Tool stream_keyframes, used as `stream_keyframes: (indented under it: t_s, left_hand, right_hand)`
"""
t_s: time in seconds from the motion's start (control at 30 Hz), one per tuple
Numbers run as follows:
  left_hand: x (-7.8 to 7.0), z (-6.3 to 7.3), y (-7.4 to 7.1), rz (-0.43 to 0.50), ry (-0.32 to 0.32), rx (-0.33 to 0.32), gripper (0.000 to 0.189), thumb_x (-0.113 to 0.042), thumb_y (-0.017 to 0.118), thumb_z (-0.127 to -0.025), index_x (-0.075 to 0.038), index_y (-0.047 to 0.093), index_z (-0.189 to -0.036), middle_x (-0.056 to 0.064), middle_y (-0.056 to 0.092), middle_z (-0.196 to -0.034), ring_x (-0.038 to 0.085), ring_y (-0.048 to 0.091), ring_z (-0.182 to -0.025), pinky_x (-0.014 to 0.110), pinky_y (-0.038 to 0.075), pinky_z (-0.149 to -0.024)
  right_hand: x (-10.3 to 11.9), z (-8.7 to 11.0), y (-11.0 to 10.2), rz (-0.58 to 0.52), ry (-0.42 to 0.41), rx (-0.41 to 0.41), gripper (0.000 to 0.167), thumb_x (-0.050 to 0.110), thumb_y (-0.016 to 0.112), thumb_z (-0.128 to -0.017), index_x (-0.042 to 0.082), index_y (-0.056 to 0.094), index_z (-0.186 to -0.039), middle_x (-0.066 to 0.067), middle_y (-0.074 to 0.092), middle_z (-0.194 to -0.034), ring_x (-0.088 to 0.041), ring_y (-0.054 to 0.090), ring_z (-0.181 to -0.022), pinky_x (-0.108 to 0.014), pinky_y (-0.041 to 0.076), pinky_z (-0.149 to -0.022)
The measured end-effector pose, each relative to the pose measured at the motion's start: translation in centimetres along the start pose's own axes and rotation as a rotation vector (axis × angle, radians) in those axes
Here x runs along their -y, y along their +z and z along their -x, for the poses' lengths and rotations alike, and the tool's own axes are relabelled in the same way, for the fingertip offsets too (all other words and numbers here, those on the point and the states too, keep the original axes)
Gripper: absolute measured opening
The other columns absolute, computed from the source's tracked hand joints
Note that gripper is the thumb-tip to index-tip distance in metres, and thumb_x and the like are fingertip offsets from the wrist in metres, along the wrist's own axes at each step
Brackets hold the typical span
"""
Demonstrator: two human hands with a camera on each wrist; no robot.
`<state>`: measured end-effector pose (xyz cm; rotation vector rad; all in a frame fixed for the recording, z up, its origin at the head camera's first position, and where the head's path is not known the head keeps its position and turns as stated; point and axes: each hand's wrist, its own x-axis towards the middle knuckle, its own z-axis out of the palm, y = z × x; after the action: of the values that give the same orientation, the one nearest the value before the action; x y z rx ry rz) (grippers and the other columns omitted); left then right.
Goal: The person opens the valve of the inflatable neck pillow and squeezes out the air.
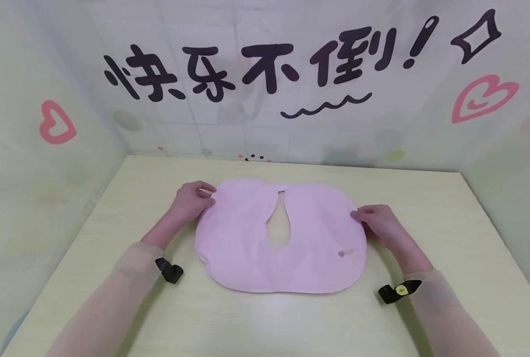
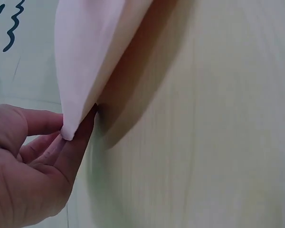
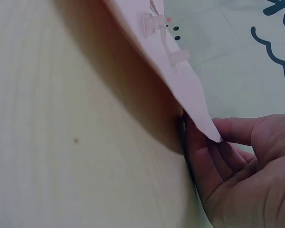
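A flat pink inflatable cushion [image 1: 235, 238] lies spread out, with rounded lobes and a teardrop-shaped opening near its middle. At its upper left edge my left hand [image 1: 191, 202] pinches the rim between thumb and fingers; the left wrist view shows that edge of the cushion [image 2: 78, 95] raised off the table. My right hand [image 1: 381, 224] pinches the right edge, some fingers tucked underneath. A clear air valve [image 3: 154, 23] with its cap [image 3: 179, 57] sits on the right part of the cushion's top face.
The pale wooden table [image 1: 265, 327] runs back to a printed cloth backdrop [image 1: 229, 129] with dark lettering and pink hearts. Cloth walls also close off the left and right sides. Each sleeve carries a small black wrist camera, one being the left wrist camera [image 1: 171, 271].
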<state>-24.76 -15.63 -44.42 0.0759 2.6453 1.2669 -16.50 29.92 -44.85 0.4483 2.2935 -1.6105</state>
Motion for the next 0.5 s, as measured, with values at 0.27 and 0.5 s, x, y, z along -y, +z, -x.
stream_keyframes:
  t_s: [0.27, 0.5]
  left_hand:
    - [-1.8, -2.3, 1.7, -0.025, 0.082, -0.037, 0.020, 0.001, 0.066, -0.092, 0.004, 0.072, -0.112, 0.021, 0.069, -0.106, 0.031, 0.065, -0.097, 0.034, 0.055, -0.078]
    - [-2.6, -3.8, 2.7, -0.015, 0.094, -0.060, 0.020, 0.003, 0.065, -0.091, 0.004, 0.072, -0.110, 0.020, 0.068, -0.105, 0.031, 0.063, -0.096, 0.037, 0.055, -0.080]
  right_hand:
    - [0.2, -1.4, -2.0, 0.021, -0.003, -0.074, 0.045, 0.018, 0.064, -0.102, -0.014, 0.056, -0.133, 0.001, 0.065, -0.085, -0.009, 0.060, -0.069, -0.025, 0.055, -0.062]
    - [0.7, -2.6, -2.9, 0.070, 0.002, -0.134, 0.048, 0.018, 0.063, -0.103, -0.013, 0.054, -0.137, -0.012, 0.062, -0.107, -0.009, 0.060, -0.078, -0.023, 0.055, -0.067]
